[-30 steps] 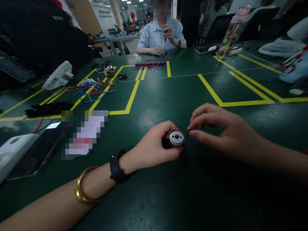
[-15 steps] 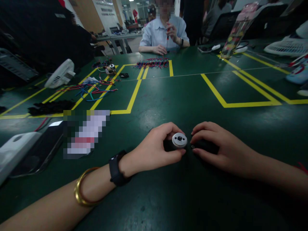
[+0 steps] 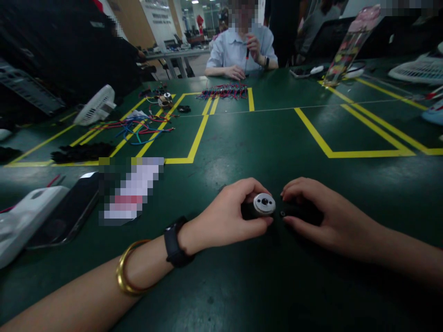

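My left hand (image 3: 235,210) is closed around a small cylindrical motor (image 3: 265,203). The motor's silver end face, with a dark centre and small holes, is turned up towards me; its body is mostly hidden by the fingers. Just to the right, my right hand (image 3: 332,214) rests low over the table with thumb and fingers curved but apart. A tiny dark ring-shaped part (image 3: 282,214) shows by the right thumb tip; whether the thumb touches it I cannot tell. The space under the right palm is too dark to make out.
Left on the green table (image 3: 221,286) lie a phone (image 3: 65,212), a white device (image 3: 31,221), a blurred-out paper and coloured wires (image 3: 141,129). Farther back are a small fan (image 3: 97,106) and a wire bundle (image 3: 224,91). A person (image 3: 242,50) opposite holds a screwdriver (image 3: 247,53).
The fingers of my right hand have spread a little away from the thumb and the ring-shaped part. My left hand keeps its hold on the motor. The whole view has shifted slightly.
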Motion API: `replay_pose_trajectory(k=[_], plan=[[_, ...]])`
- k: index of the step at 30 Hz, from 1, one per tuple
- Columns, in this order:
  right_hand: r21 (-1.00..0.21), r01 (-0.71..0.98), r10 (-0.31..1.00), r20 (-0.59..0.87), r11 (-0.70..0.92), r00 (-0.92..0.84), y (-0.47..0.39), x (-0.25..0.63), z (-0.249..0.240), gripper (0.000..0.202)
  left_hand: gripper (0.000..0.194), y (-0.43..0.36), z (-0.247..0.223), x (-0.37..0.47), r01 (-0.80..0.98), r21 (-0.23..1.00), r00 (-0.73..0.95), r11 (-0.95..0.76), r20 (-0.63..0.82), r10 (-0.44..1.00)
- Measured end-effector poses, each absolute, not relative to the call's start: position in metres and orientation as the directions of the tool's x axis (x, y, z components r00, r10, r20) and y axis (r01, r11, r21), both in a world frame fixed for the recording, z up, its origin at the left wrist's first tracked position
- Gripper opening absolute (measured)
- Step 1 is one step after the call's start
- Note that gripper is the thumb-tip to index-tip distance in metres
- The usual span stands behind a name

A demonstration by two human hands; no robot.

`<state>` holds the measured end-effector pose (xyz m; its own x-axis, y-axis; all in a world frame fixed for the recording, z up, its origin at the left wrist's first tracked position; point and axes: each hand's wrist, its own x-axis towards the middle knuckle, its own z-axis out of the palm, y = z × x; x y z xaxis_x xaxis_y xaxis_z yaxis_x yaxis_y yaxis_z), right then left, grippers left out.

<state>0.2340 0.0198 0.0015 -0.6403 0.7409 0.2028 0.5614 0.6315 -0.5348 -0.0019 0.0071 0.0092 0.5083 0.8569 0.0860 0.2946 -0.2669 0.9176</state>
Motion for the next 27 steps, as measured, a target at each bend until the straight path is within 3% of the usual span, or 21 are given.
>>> replay_pose_trajectory(k=[8, 12, 15, 27], plan=[[-0.486, 0.578, 0.716, 0.158, 0.656, -0.679, 0.023, 0.229, 0.011, 0.008, 0.029, 0.009, 0.007, -0.002, 0.266, 0.929, 0.516, -0.258, 0.088, 0.852], [-0.551, 0.513, 0.726, 0.283, 0.658, -0.627, 0.026, 0.220, 0.028, 0.007, 0.028, 0.009, 0.008, -0.002, 0.301, 0.916, 0.514, -0.264, 0.077, 0.854], [-0.531, 0.440, 0.672, 0.398, 0.724, -0.625, 0.028, 0.210, 0.043, 0.009, 0.026, 0.009, 0.008, -0.002, 0.327, 0.904, 0.499, -0.276, 0.083, 0.863], [-0.547, 0.339, 0.588, 0.380, 0.766, -0.715, 0.026, 0.199, 0.036, 0.016, 0.023, 0.010, 0.006, -0.003, 0.370, 0.872, 0.512, -0.319, 0.096, 0.854]])
